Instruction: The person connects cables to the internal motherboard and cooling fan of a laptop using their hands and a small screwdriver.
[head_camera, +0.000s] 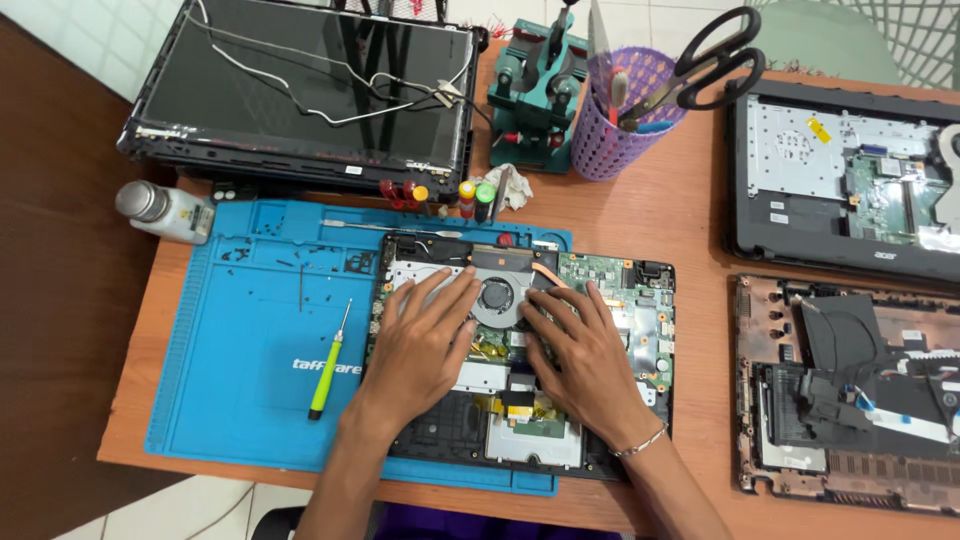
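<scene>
Screwdriver (329, 364) left of opened laptop (630, 300)

A wooden table (680, 215) with a warm reddish-brown top fills most of the view, its near edge running along the bottom and its left edge dropping off beside a dark brown wooden panel (50, 300) that reaches down the left side. Pale square floor tiles (60, 30) with thin grout lines show at the upper left corner and again below the table's near edge, and at the upper right a pale green woven chair back (860, 35) stands just behind the table. The light is even and soft, throwing only faint shadows on the wood.
</scene>
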